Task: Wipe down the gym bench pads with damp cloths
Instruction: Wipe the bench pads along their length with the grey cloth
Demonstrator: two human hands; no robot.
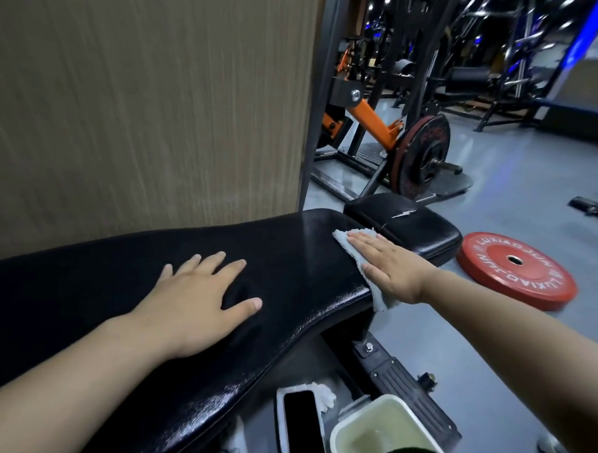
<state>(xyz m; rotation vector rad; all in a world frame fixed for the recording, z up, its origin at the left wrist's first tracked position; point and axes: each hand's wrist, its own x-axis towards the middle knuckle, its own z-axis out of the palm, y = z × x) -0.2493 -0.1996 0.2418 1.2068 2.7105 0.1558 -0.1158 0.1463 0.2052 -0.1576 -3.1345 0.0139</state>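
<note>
A long black bench pad [285, 261] runs across the view, shiny where it is wet. My left hand [198, 295] lies flat on its middle with fingers spread and nothing in it. My right hand [392, 266] presses a pale blue cloth [350, 248] flat against the pad's right end, fingers straight; the cloth hangs over the near edge. Beyond it sits a smaller black seat pad [424, 227] with a tear in its cover.
A white bucket [385, 428] of cloudy water stands on the floor below the bench, beside a phone [303, 428] and a white rag [324, 394]. A red weight plate [518, 268] lies on the grey floor at right. A wood-panelled wall [141, 110] rises behind; gym machines stand further back.
</note>
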